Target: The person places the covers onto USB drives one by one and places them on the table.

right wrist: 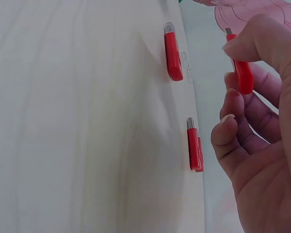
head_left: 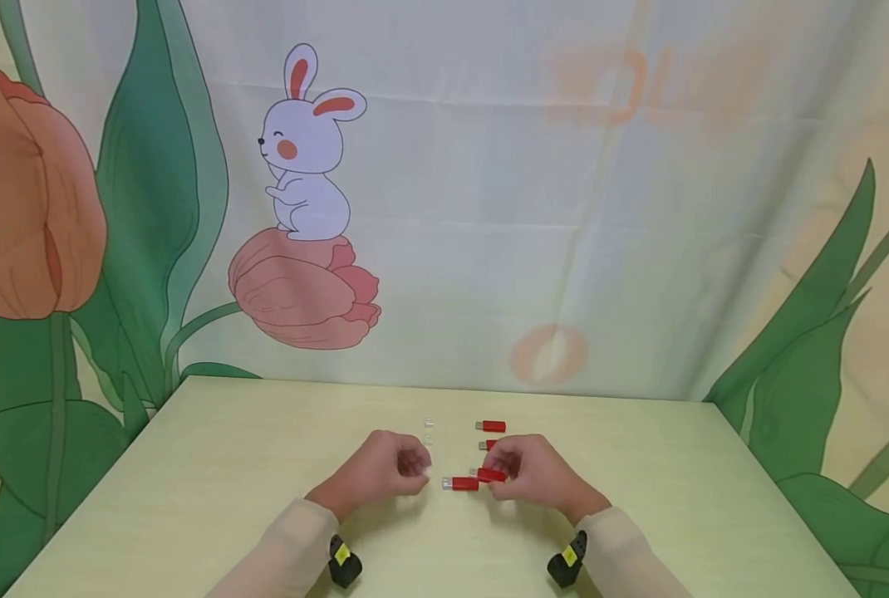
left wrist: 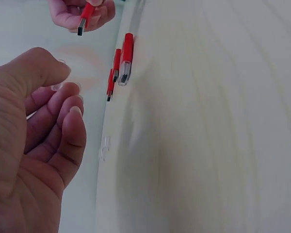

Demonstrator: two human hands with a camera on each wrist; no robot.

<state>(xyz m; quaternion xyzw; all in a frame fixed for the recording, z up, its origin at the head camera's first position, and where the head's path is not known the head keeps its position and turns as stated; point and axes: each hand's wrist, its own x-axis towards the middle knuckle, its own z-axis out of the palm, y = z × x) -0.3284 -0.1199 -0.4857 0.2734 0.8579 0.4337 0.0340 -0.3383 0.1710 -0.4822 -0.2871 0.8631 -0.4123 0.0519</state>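
My right hand (head_left: 534,472) pinches a red USB stick (right wrist: 243,73) between thumb and fingers, its bare metal plug pointing left toward the other hand. Across a small gap, my left hand (head_left: 388,465) pinches a small clear cap (left wrist: 56,87) at the fingertips, mostly hidden by the thumb and fingers. On the table between the hands lies another red USB stick (head_left: 459,484) with a clear cap over its plug. Beyond the right hand lie two uncapped red sticks (head_left: 493,426), the nearer partly covered by that hand.
Two loose clear caps (head_left: 429,423) lie on the pale wooden table (head_left: 250,440), just beyond the left hand. Behind the table's far edge hangs a printed curtain (head_left: 452,249) with a rabbit and tulips. A small black camera (head_left: 345,563) is worn at each wrist.
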